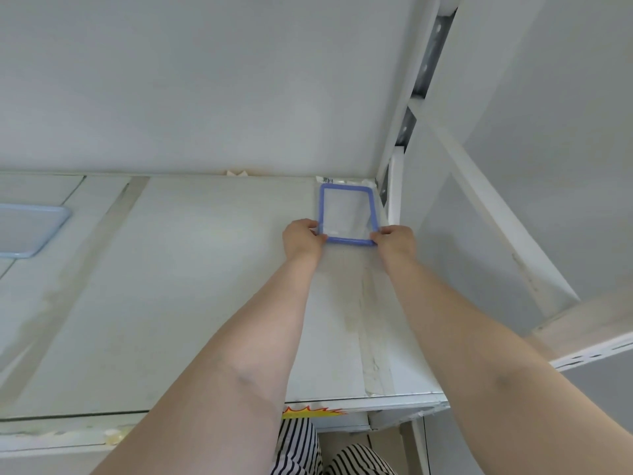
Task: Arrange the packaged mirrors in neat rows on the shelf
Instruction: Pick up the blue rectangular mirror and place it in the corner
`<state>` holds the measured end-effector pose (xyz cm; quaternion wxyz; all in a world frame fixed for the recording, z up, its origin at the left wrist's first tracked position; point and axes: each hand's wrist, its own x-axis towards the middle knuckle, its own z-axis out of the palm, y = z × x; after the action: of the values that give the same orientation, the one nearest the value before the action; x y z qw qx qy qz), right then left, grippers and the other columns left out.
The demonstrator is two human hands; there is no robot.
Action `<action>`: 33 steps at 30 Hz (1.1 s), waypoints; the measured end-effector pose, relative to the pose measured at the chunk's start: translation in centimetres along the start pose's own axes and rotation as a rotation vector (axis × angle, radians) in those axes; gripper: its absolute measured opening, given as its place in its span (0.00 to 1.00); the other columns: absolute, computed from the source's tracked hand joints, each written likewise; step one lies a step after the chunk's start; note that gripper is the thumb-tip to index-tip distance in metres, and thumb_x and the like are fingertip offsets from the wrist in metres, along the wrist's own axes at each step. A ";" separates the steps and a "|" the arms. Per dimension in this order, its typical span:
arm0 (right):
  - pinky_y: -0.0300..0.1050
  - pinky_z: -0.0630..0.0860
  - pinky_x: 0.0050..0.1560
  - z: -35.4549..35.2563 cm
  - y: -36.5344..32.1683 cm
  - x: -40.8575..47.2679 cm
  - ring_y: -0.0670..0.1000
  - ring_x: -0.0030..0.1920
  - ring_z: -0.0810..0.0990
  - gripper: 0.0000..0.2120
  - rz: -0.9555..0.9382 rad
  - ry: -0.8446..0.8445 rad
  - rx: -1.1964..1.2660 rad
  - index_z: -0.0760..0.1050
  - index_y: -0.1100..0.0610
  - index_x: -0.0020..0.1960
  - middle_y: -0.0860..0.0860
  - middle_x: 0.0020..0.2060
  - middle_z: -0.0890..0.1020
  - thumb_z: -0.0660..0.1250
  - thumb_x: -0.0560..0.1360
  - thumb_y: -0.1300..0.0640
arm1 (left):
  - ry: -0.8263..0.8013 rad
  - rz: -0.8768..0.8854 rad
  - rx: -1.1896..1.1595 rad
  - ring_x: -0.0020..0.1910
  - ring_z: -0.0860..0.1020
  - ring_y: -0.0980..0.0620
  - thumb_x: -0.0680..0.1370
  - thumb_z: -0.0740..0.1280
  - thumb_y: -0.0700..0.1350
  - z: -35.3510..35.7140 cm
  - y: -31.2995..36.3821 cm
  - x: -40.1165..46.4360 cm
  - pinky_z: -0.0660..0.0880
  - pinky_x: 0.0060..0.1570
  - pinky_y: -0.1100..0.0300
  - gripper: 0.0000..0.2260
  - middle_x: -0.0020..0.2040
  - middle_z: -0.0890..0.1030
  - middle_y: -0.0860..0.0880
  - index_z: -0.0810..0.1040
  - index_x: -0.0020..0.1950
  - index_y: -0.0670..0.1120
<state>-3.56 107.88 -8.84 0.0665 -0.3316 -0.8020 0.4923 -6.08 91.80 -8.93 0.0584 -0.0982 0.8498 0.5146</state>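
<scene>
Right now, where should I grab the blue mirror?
Probably the near short edge of the blue mirror, one corner per hand, as the left hand and right hand do. It lies flat in the shelf corner; only the front is easily reachable.

You see a white shelf (191, 286), its surface streaked with pale yellowish stains and crossed by greyish tape bands. At the shelf's far right corner lies the packaged mirror (347, 214): a blue-violet frame around a pale, whitish-grey face, in clear wrapping with a white label printed dark at its far edge. Your left hand (303, 238) and right hand (397, 241) pinch the blue frame's near corners. Toward the shelf's left end sits a light blue tray (30, 231). On the shelf's front edge there is a sticker (313, 412) with a red and yellow jagged burst. Below that edge, black-and-white striped clothing (308, 450) shows. Right of the shelf, the upright (419, 87) is white with grey slotted metal.
</scene>
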 end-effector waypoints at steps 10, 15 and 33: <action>0.50 0.72 0.61 -1.5 -2.2 -2.9 0.60 0.63 0.74 0.22 -0.001 -0.032 -0.251 0.71 0.63 0.65 0.60 0.64 0.74 0.66 0.76 0.51 | -0.026 -0.010 0.106 0.65 0.75 0.45 0.76 0.69 0.46 -2.6 1.8 -1.7 0.71 0.66 0.55 0.21 0.67 0.75 0.44 0.73 0.68 0.44; 0.47 0.72 0.63 -2.5 -5.2 -8.1 0.57 0.62 0.76 0.21 -0.163 -0.137 -0.241 0.73 0.59 0.65 0.56 0.63 0.76 0.68 0.75 0.52 | -0.087 -0.003 0.159 0.64 0.76 0.46 0.75 0.70 0.47 -7.2 3.6 -5.7 0.72 0.65 0.57 0.21 0.66 0.76 0.46 0.74 0.67 0.44; 0.39 0.71 0.50 8.6 -11.4 -31.2 0.52 0.56 0.78 0.18 -0.640 -0.604 -0.453 0.76 0.52 0.62 0.51 0.57 0.80 0.71 0.72 0.53 | 0.023 -0.039 0.345 0.63 0.76 0.47 0.73 0.71 0.41 -33.6 -8.2 -19.7 0.70 0.62 0.60 0.20 0.62 0.79 0.44 0.77 0.65 0.46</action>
<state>11.41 79.51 3.21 -0.0945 0.0828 -0.9339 0.3347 15.00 60.50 3.52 0.0746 -0.1090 0.9241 0.3587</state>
